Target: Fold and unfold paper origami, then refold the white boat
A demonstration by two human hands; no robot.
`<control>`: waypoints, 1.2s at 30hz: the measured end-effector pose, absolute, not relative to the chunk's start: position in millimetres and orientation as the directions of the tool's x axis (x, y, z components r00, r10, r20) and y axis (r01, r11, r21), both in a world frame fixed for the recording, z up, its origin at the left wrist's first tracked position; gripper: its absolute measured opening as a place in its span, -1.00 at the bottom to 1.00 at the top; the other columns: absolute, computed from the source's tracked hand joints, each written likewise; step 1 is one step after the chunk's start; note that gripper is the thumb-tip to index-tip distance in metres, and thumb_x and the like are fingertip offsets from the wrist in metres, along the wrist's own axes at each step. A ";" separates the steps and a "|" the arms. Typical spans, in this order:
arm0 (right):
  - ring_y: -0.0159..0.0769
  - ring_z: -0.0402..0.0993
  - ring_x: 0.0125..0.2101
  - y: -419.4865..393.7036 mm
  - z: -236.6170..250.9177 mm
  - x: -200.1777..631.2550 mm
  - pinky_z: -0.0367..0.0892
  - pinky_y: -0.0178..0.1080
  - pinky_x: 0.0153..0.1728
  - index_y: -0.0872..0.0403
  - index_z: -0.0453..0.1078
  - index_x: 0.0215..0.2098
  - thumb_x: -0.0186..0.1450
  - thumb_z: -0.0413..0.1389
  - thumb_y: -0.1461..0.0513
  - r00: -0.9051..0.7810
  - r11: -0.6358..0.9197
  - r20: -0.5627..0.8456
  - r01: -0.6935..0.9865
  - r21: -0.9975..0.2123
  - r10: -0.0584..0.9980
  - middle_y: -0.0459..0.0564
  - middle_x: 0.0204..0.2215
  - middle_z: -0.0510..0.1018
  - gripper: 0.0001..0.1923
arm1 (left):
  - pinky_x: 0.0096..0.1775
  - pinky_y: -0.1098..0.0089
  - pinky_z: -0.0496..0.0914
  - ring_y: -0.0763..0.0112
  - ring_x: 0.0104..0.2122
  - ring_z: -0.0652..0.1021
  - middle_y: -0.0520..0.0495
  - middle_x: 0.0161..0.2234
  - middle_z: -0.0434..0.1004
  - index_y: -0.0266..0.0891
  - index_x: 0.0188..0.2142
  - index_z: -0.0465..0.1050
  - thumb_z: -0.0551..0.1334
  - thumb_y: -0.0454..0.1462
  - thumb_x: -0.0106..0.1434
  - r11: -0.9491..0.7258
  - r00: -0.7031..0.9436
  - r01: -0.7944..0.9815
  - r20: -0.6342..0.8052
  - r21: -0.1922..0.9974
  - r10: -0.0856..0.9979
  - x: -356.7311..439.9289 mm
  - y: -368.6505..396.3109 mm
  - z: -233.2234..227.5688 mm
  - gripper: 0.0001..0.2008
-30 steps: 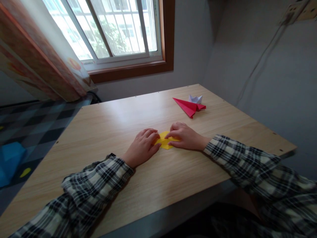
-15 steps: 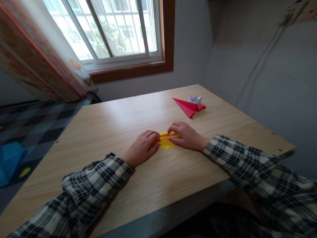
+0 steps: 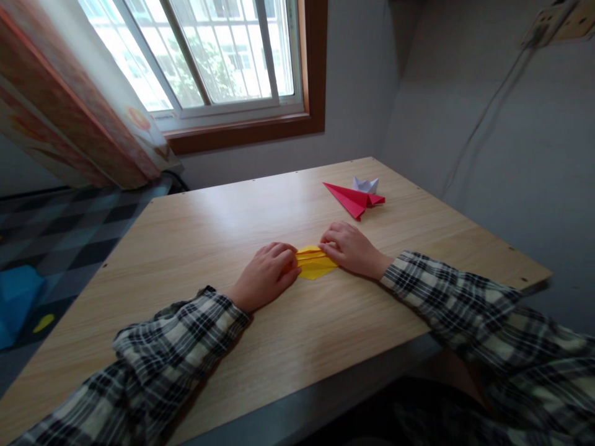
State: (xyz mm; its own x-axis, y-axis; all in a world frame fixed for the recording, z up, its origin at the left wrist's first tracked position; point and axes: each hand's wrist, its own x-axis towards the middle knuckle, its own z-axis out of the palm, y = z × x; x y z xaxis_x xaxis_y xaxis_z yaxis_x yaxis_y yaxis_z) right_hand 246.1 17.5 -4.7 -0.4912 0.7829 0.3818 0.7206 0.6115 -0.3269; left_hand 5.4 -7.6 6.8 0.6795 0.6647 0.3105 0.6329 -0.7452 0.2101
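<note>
I watch from afar as the left hand [image 3: 266,277] and right hand [image 3: 354,249], in plaid sleeves [image 3: 186,328], pinch opposite ends of a folded yellow paper [image 3: 317,267] between thumb and fingers. The sheet lies between them on a wood-grain table [image 3: 209,232], creases running from hand to hand. Beyond the right hand, a red paper plane [image 3: 351,199] rests just before a white folded paper [image 3: 365,184].

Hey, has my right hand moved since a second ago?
Yes. Your right hand has shifted slightly forward, closer to the unmoved red paper plane.
</note>
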 end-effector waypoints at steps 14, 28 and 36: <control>-0.32 0.30 -0.45 12.5 -3.5 243.6 0.00 -0.22 -0.40 0.09 0.36 -0.47 0.43 -0.11 0.06 -0.459 0.537 0.321 0.814 -0.221 0.828 -0.01 -0.50 0.48 -0.57 | 0.05 0.03 0.38 0.23 0.01 0.45 -0.14 0.05 0.46 -0.20 -0.32 0.36 0.10 -0.22 0.36 -0.749 0.681 0.626 0.315 0.217 0.660 5.2 -8.7 6.3 -0.85; -0.34 0.29 -0.50 7.3 -3.0 242.1 -0.06 -0.24 -0.46 0.08 0.37 -0.33 0.39 -0.06 0.08 -0.497 0.573 0.313 0.785 -0.234 0.809 -0.02 -0.46 0.52 -0.70 | 0.11 0.04 0.33 0.17 0.08 0.40 -0.18 0.09 0.39 -0.21 0.12 0.28 0.12 -0.19 0.35 -0.718 0.639 0.676 0.351 0.167 0.684 4.0 -6.9 0.9 -0.63; -0.36 0.24 -0.50 7.9 -4.9 244.0 -0.02 -0.26 -0.43 0.09 0.35 -0.36 0.38 -0.04 0.10 -0.561 0.668 0.384 0.702 -0.248 0.733 -0.05 -0.49 0.48 -0.72 | 0.08 0.03 0.34 0.16 0.03 0.41 -0.20 0.04 0.43 -0.25 -0.11 0.39 0.12 -0.15 0.35 -0.706 0.633 0.683 0.331 0.188 0.700 3.9 -5.8 2.0 -0.76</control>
